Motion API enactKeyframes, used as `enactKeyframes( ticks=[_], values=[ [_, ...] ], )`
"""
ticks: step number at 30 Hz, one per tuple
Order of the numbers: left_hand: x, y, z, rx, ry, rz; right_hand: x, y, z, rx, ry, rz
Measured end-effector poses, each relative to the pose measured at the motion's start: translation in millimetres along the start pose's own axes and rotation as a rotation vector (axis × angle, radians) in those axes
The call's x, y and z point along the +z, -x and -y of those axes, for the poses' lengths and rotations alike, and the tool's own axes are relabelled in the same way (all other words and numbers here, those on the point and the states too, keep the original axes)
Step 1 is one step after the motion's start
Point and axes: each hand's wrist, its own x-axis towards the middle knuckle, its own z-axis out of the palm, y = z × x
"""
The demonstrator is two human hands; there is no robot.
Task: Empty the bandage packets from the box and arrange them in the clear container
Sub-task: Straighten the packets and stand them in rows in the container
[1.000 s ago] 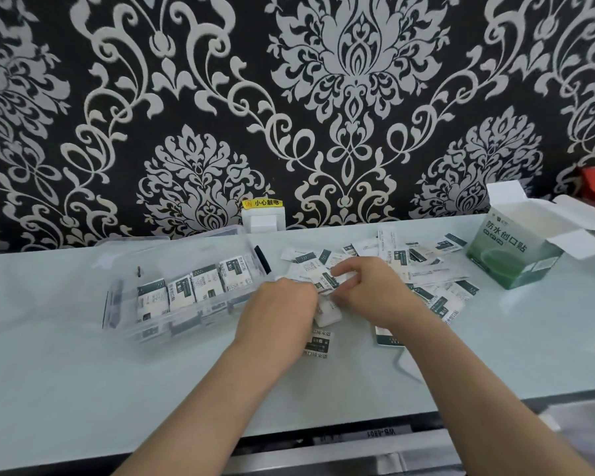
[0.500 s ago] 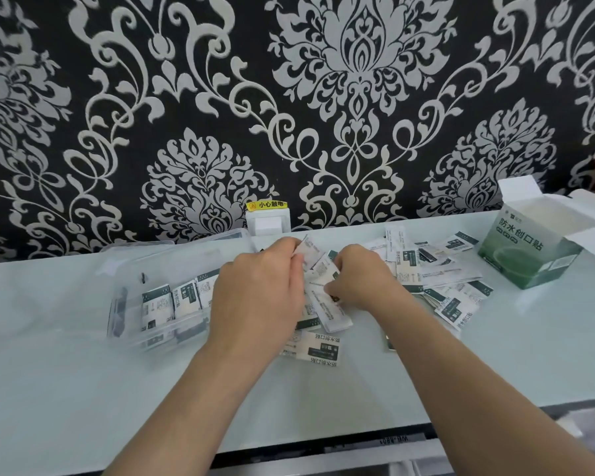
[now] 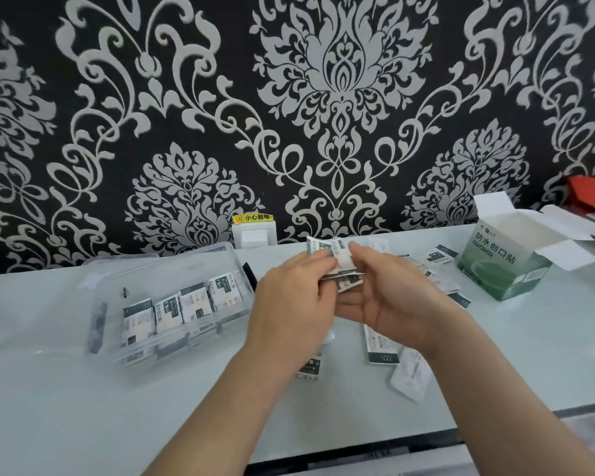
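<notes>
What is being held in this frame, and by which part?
A small stack of bandage packets: the left hand pinches its left edge, the right hand its right edge.

The one camera sits on my head, wide-angle, looking forward and down across the pale table (image 3: 83,424) toward the patterned wall (image 3: 323,97) straight ahead. It is close: my forearms (image 3: 220,407) enter from the bottom edge, and my left hand (image 3: 289,304) and right hand (image 3: 392,297) meet near the centre of the view.

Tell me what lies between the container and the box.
Head view: the left hand and right hand gripping a packet stack, plus loose packets on the table.
</notes>
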Motion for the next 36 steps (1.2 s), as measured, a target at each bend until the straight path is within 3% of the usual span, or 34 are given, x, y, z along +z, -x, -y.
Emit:
enactKeyframes(
  ticks=[5,7,9,12,14,16,19,23,26,28,30,33,36],
  values=[
    [9.2,-6.4,-15.3,-0.295,0.537,0.367,-12.1,1.3,-2.5,-0.053,-0.04,-0.052],
    [9.8,-13.6,-15.6,-0.432,0.801,0.399,-18.8,1.9,-0.4,-0.064,-0.077,-0.089],
    [12.1,-20.4,-13.5,-0.54,0.894,0.312,-25.7,1.6,1.5,-0.066,-0.075,-0.142],
    [18.8,-27.7,-5.2,-0.526,0.514,0.189,-35.1,1.6,4.2,-0.077,0.141,-0.254],
    [25.5,-26.7,2.2,-0.461,0.062,0.349,-41.3,-0.9,4.5,-0.095,0.304,-0.345],
    [36.2,-22.9,9.7,-0.414,-0.227,0.549,-46.5,-3.3,4.3,-0.102,0.402,-0.415],
    [44.8,-19.2,15.8,-0.355,-0.391,0.607,-51.1,-4.8,4.6,-0.098,0.45,-0.448],
    [46.9,-17.1,20.8,-0.249,-0.524,0.535,-50.5,-4.0,5.7,-0.091,0.387,-0.414],
    [43.8,-18.3,21.9,-0.215,-0.499,0.423,-50.8,-5.1,4.9,-0.117,0.398,-0.441],
    [36.2,-21.9,16.2,-0.132,-0.384,0.193,-50.6,-6.0,2.8,-0.162,0.466,-0.493],
    [27.8,-24.6,1.7,-0.227,-0.046,-0.015,-46.6,-4.2,2.7,-0.229,0.653,-0.564],
    [26.5,-25.7,-17.1,-0.599,0.66,-0.027,-32.6,-1.4,-0.4,-0.29,0.577,-0.457],
    [34.3,-25.8,-17.5,-0.804,0.95,-0.067,-21.8,-0.6,-2.2,-0.297,0.355,-0.309]
  ],
)
